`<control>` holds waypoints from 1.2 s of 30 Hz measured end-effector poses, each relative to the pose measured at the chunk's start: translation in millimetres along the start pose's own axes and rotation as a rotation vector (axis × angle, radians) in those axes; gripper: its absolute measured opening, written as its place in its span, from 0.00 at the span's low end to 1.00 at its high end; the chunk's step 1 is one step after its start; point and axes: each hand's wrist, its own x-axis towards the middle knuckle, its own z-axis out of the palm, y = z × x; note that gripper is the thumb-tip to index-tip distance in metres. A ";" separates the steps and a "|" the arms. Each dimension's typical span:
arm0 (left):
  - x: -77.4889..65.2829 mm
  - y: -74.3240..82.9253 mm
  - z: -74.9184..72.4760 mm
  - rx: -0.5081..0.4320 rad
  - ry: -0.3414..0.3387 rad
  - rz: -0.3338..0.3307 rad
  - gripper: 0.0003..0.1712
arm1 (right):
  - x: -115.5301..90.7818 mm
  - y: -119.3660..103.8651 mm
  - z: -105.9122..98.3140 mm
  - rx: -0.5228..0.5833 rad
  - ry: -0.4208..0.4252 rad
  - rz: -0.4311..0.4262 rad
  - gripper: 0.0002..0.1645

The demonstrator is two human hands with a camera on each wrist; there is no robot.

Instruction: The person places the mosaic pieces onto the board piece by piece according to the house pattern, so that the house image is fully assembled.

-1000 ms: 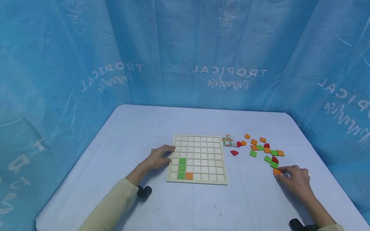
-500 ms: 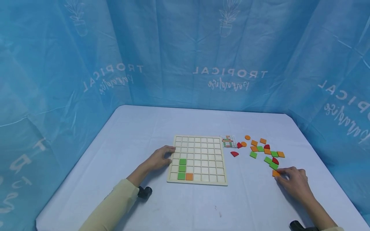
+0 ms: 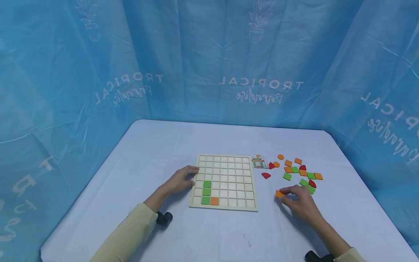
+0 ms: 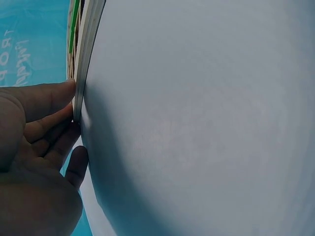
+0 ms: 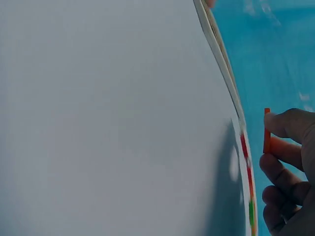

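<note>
A pale wooden grid board (image 3: 233, 176) lies on the table. Three green square tiles (image 3: 207, 192) stand in a column near its left side, with an orange square tile (image 3: 214, 201) to the right of the lowest. My left hand (image 3: 178, 180) touches the board's left edge with its fingertips and thumb, seen edge-on in the left wrist view. Between thumb and fingers, my right hand (image 3: 300, 201) pinches another orange square tile (image 3: 279, 193), right of the board. In the right wrist view that tile (image 5: 267, 131) appears edge-on, raised off the table.
A small printed pattern card (image 3: 259, 161) lies at the board's right edge. Beyond it are scattered loose pieces: orange squares (image 3: 298, 161), orange discs (image 3: 280, 157), green squares (image 3: 287, 176) and red quarter circles (image 3: 266, 175). Blue printed curtains (image 3: 209, 62) surround the white-covered table (image 3: 203, 233).
My right hand has picked up an orange square from the near end of the loose pieces and carried it left toward the board. My left hand stays at the board's edge.
</note>
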 end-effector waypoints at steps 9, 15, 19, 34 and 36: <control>0.1 0.4 1.1 -0.013 0.005 -0.003 0.29 | 19.4 -61.8 57.6 0.134 -0.065 -0.231 0.14; 0.6 -0.5 -1.1 -0.031 0.007 -0.007 0.29 | 23.9 -84.6 85.8 0.113 -0.101 -0.332 0.14; 1.1 -0.9 -2.6 -0.043 0.007 -0.014 0.29 | 22.0 -92.3 98.0 0.070 -0.082 -0.378 0.14; 1.4 -6.4 -1.4 -0.061 0.014 -0.009 0.29 | 19.1 -108.6 112.3 -0.025 -0.037 -0.476 0.14; 1.5 -6.8 -1.1 -0.059 0.016 -0.010 0.29 | 19.0 -108.3 113.1 -0.033 -0.027 -0.483 0.14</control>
